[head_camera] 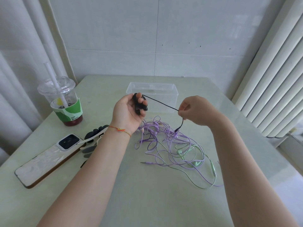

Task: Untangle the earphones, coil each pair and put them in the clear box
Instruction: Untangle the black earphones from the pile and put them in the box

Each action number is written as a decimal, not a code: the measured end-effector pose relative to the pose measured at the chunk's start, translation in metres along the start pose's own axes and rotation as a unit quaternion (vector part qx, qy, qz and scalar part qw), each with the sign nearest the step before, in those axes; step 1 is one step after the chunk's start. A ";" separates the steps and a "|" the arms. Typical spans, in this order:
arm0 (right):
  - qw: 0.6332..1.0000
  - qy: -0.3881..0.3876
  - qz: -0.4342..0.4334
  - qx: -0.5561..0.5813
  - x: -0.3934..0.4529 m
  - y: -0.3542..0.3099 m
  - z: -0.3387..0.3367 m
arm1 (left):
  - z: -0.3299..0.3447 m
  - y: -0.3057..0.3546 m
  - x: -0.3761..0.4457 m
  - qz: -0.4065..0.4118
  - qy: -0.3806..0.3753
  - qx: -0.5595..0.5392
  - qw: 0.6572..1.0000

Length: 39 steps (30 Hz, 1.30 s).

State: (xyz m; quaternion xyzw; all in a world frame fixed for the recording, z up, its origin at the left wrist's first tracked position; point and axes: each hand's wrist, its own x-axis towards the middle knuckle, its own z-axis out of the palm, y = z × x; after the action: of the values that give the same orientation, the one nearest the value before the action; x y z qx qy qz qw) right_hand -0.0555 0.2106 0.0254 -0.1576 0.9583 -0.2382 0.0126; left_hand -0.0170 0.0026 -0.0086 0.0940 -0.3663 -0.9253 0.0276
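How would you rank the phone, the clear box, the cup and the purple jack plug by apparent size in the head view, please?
1. Phone, though it lies nearest the camera
2. Clear box and cup: too alike to rank
3. Purple jack plug, by far the smallest

Left hand (129, 110) curled, right hand (195, 110) pinching.

Home-like room, tiled wall (180, 30), curtains (24, 46), takeaway drink cup (63, 102), phone (49, 158) on table (147, 202)
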 end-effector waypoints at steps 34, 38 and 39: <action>0.925 0.089 -0.083 0.360 -0.009 -0.042 0.015 | 0.016 -0.001 -0.015 -0.090 -0.217 0.132 0.963; 0.897 0.070 -0.061 0.433 -0.008 -0.048 0.022 | 0.016 -0.003 -0.012 -0.083 -0.204 0.060 0.974; 0.897 0.071 -0.062 0.432 -0.008 -0.048 0.024 | 0.016 -0.004 -0.011 -0.081 -0.197 0.053 0.976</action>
State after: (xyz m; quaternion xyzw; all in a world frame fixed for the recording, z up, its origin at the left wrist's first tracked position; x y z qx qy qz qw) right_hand -0.0314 0.1619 0.0262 -0.1779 0.7476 -0.6399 -0.0036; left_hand -0.0091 0.0179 0.0016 -0.0591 -0.4044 -0.9041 -0.1249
